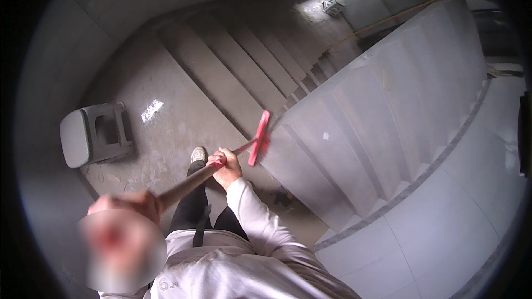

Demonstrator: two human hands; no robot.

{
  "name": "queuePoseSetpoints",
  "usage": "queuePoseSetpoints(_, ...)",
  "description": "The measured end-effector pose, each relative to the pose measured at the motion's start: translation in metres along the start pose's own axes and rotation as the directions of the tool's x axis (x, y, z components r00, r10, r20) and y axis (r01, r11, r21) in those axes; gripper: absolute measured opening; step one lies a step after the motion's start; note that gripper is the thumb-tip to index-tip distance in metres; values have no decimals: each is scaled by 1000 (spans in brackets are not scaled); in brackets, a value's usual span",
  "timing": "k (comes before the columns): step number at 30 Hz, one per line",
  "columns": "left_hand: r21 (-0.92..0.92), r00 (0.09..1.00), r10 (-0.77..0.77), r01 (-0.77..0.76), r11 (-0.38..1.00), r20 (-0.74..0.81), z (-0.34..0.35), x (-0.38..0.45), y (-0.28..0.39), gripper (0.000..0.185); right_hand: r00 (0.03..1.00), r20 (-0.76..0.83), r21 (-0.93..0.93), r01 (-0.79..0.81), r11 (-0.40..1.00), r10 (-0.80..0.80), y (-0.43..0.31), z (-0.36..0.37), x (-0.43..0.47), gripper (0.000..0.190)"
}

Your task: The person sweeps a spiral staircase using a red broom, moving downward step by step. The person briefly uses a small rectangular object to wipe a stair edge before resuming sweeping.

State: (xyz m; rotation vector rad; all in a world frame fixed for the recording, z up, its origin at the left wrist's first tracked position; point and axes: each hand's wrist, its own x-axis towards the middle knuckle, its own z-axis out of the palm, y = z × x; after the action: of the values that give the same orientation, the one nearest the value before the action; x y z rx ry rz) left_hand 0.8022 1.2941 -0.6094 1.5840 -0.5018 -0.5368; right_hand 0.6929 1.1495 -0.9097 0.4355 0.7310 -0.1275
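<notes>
A broom with a red head (260,138) and a long brownish handle (183,190) slants across the lower middle of the view. My right hand (226,169) grips the handle partway down, nearer the head. Further up, close to the camera, my left hand (133,205) is wrapped around its upper end; a round blur hides part of that hand. The red head is at the corner where the landing (166,141) meets the stairs, beside the lowest visible step of the right-hand flight (299,162). Its bristles look smeared, and I cannot tell whether they touch the floor.
A white plastic stool (97,135) stands on the landing at left. Dusty steps (224,66) run away beyond the landing edge. A pale-tiled wall (411,236) with a grey border lines the right-hand flight. Another small stool (332,5) is far off near a bright light.
</notes>
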Motion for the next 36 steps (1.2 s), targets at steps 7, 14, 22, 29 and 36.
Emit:
queuePoseSetpoints(7, 503, 932, -346, 351, 790, -108, -75, -7, 14, 17, 997, 36, -190, 80, 978, -74, 47, 13, -46, 32)
queuePoseSetpoints(14, -285, 815, -177, 383, 878, 551, 30, 54, -116, 7, 856, -454, -128, 213, 969, -248, -90, -120, -66, 22)
queuePoseSetpoints(22, 88, 960, -274, 279, 956, -63, -59, 99, -33, 7, 977, -9, -380, 193, 905, -212, 7, -31, 68, 20)
queuePoseSetpoints(29, 503, 675, 124, 402, 765, -728, -118, 14, -2, 16, 977, 47, -748, 171, 641, -206, 122, 99, 0, 8)
queuePoseSetpoints(36, -281, 897, -311, 400, 872, 313, -42, 94, -70, 9, 912, -376, -67, 153, 986, -167, -9, -1, -64, 11)
